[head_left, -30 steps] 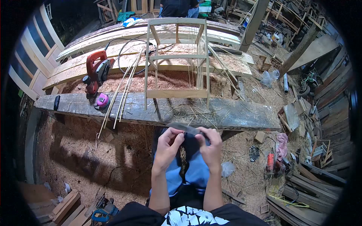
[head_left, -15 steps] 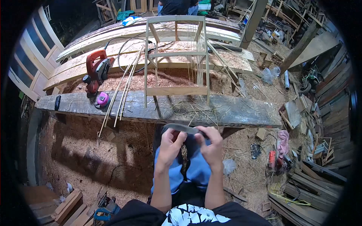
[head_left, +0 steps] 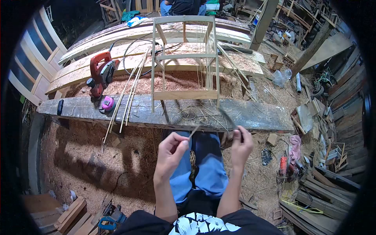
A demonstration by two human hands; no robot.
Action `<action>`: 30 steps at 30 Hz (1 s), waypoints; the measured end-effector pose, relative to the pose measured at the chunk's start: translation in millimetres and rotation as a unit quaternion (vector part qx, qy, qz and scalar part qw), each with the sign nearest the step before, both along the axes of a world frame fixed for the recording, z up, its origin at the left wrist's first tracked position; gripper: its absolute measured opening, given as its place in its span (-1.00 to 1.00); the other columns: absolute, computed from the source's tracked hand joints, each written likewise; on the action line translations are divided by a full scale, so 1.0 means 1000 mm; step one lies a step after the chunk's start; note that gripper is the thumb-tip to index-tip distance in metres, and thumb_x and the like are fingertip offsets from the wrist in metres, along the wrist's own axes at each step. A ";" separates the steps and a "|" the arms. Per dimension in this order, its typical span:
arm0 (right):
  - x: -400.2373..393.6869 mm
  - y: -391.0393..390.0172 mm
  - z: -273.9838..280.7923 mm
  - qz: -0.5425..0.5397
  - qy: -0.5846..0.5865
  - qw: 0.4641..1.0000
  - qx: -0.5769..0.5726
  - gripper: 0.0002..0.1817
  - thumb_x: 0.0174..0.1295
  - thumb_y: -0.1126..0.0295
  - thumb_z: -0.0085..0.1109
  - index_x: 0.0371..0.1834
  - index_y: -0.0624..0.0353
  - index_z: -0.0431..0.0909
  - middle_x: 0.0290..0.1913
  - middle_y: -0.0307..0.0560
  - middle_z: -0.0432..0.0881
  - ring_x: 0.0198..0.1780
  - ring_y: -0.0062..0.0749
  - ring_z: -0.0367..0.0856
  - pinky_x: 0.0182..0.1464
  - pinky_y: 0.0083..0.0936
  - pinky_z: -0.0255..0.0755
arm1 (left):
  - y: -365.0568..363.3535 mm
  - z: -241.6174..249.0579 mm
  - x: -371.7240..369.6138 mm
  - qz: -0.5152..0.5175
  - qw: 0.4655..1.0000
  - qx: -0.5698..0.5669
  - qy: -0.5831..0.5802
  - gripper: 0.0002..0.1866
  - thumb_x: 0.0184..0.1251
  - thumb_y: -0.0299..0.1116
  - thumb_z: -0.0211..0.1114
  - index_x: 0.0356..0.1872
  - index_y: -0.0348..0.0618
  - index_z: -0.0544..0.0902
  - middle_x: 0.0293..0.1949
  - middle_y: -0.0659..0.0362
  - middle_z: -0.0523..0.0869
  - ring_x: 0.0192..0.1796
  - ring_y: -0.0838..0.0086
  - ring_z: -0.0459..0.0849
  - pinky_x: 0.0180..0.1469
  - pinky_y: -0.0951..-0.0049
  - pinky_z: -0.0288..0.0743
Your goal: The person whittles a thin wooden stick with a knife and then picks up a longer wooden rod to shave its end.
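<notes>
My left hand is closed in a pinch on a short, thin bamboo strip that points up and to the right. In my right hand is a knife, its dark blade slanting up and left over the bench edge. The knife's handle is hidden in my fingers. Just beyond both hands, a light wooden frame with thin upright strips stands on the weathered plank bench. Shavings and cut slivers lie at its foot.
Left on the bench are a red power planer, a pink tape measure and several long thin strips. Sawdust covers the ground. Stacked boards lie to the right. A person sits at the far end.
My hands have moved apart. The knife, earlier held level between both hands, now points up and away in my right hand alone. The thin strip now shows in my left fingers.
</notes>
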State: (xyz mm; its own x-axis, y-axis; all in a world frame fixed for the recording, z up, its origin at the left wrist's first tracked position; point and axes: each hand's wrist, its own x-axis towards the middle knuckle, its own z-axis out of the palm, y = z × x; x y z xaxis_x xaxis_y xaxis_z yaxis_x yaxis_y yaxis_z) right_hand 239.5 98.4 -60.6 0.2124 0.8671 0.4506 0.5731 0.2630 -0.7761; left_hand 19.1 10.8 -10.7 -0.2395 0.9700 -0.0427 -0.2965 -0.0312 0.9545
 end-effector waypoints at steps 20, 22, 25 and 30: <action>-0.044 -0.017 0.013 0.187 0.017 0.982 -0.022 -0.66 0.27 0.16 0.46 -0.05 0.18 0.75 -0.19 0.01 0.75 -0.12 -0.08 0.66 -0.01 -0.23 0.47 | 0.009 -0.015 0.005 -0.023 0.998 -0.013 0.058 -0.86 0.60 -0.44 0.26 0.01 -0.29 0.67 -0.25 0.29 0.68 -0.17 0.71 0.59 -0.09 0.61 0.49; -0.029 -0.010 0.002 0.094 0.045 0.994 -0.024 -0.65 0.35 0.12 0.40 -0.04 0.20 0.74 -0.17 0.01 0.74 -0.10 -0.07 0.67 0.02 -0.22 0.48 | 0.006 -0.010 0.002 -0.024 0.999 -0.015 0.044 -0.85 0.60 -0.44 0.26 0.01 -0.28 0.67 -0.27 0.29 0.67 -0.19 0.71 0.58 -0.10 0.61 0.48; -0.010 -0.007 0.005 0.043 0.035 0.998 -0.040 -0.58 0.41 0.05 0.34 -0.03 0.24 0.72 -0.17 0.02 0.73 -0.08 -0.05 0.68 0.04 -0.21 0.49 | 0.007 -0.010 -0.002 -0.026 1.000 -0.005 0.009 -0.84 0.61 -0.42 0.24 0.02 -0.28 0.66 -0.30 0.30 0.66 -0.24 0.71 0.55 -0.16 0.62 0.46; -0.023 -0.015 0.019 0.133 0.038 0.990 -0.023 -0.61 0.35 0.06 0.41 -0.03 0.18 0.74 -0.24 0.00 0.70 -0.15 -0.10 0.67 -0.02 -0.25 0.49 | 0.013 -0.019 0.004 -0.022 0.999 0.006 0.022 -0.86 0.62 -0.42 0.23 0.00 -0.27 0.63 -0.32 0.27 0.66 -0.34 0.74 0.50 -0.37 0.66 0.33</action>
